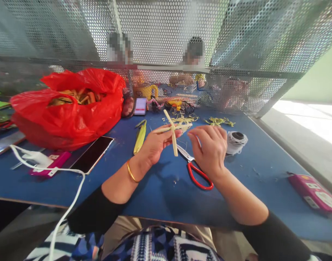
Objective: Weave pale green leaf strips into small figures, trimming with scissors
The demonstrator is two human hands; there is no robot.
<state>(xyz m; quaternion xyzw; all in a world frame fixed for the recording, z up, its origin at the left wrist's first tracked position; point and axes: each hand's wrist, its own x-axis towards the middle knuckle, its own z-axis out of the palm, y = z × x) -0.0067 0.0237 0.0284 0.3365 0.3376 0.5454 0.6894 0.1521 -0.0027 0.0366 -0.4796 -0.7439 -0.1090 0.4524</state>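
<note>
Pale yellow plant strips (174, 143), which look like folded husk and cross each other, are pinched in my left hand (155, 145). One strip stands out upright past the fingers and another runs across it. Just to the right is my right hand (209, 148), raised above the table with its fingers curled and the thumb against them. Whatever it may pinch is too small to make out. Red-handled scissors (200, 176) lie below and between the hands, blades partly open. A green husk piece (140, 137) rests left of my left hand.
A red plastic bag (100, 123) of husk strips stands left, near a phone (93, 154) and a white cable (80, 188). A spool of white thread (236, 143) and a magenta box (315, 192) are right. A perforated metal screen (166, 29) rises behind, with people beyond.
</note>
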